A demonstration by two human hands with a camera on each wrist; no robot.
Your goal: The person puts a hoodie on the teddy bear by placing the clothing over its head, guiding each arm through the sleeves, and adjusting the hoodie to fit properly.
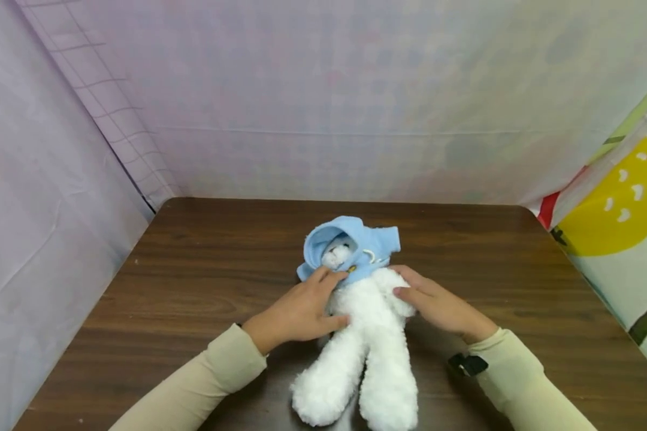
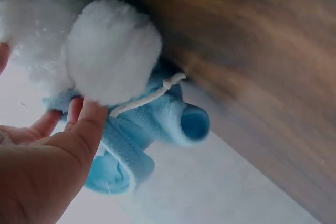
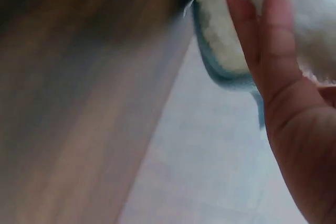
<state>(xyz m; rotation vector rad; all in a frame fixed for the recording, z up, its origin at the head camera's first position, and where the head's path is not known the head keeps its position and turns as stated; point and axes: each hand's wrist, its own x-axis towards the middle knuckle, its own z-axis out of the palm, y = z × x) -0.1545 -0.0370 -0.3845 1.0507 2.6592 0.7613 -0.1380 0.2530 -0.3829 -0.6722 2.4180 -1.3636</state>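
Note:
A white fluffy plush toy point(image 1: 362, 308) lies on its back, legs toward me. A light blue hoodie point(image 1: 369, 245) covers its head and upper chest; the muzzle shows through the hood opening. My left hand point(image 1: 302, 308) holds the toy's side, its fingers at the hoodie's hem and its thumb on the belly. In the left wrist view, a white drawstring point(image 2: 142, 102) hangs beside a fluffy round limb point(image 2: 113, 51). My right hand point(image 1: 437, 302) holds the toy's arm point(image 1: 393, 290) between thumb and fingers. The right wrist view shows two fingers point(image 3: 278, 35) against the fur, with blue fabric point(image 3: 220, 77) behind.
The toy lies on a dark brown wooden table point(image 1: 210, 263). Pale printed cloth point(image 1: 329, 120) hangs behind the far edge and along the left. On the right stands a white panel with a yellow print point(image 1: 620, 203). A black strap point(image 1: 468, 364) sits by my right cuff.

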